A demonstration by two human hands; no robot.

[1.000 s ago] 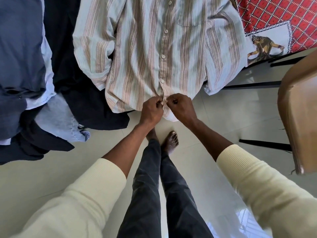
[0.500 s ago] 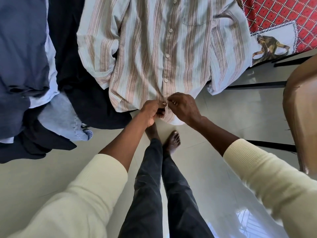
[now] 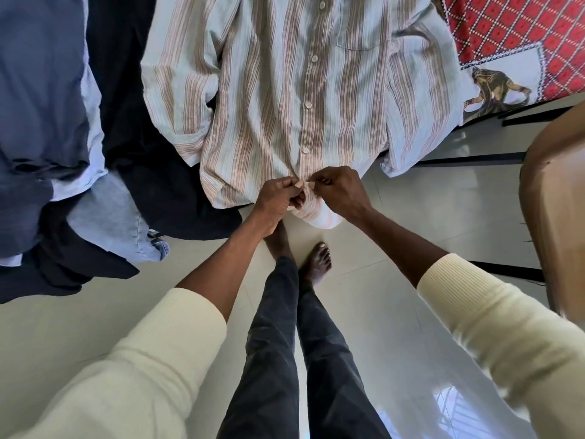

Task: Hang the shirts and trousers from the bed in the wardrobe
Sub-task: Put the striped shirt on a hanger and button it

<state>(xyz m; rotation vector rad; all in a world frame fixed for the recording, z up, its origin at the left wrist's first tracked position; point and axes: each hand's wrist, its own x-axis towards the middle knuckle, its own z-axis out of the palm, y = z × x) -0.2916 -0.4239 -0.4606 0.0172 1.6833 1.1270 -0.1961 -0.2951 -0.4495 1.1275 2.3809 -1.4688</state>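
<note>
My left hand (image 3: 278,201) and right hand (image 3: 338,191) pinch the bottom button spot of the striped shirt (image 3: 297,99), which hangs in front of me. Its upper buttons look done. Dark clothes (image 3: 38,90) hang beside it.

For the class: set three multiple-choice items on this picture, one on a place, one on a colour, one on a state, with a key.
1. Where do the hands meet on the striped shirt?
A. collar
B. bottom of the button placket
C. chest pocket

2. What colour are the person's sleeves?
A. cream
B. red
C. black

3. What is the left hand doing?
A. lying flat
B. hanging idle
C. pinching fabric

Key: 1 B, both hands work below the lowest visible buttons; 2 A, the sleeves are pale cream; 3 C, its fingers pinch the hem opposite the right hand.
</note>
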